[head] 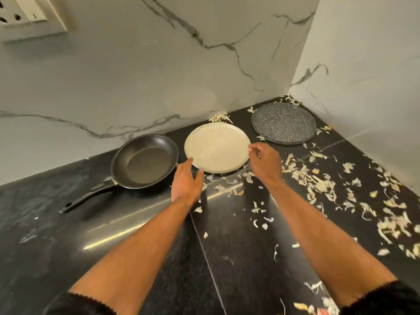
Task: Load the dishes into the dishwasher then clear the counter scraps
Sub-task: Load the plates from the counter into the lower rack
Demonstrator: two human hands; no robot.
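Seemingly poised to lift, the left hand [186,181], fingers spread, nears the white plate [217,147] at seven o'clock. Right hand [264,161], fingers curled, reaches its three o'clock rim.

Your two bare forearms reach forward from the bottom edge toward 12 o'clock, nearly parallel, each ending in a dark sleeve cuff near your body. Your left hand [186,181] has straight, relaxed fingers, the fingertips pointing toward 1 o'clock and the thumb spread to the right. Your right hand [264,160] is bent at the wrist, its fingers curled toward 9 o'clock.
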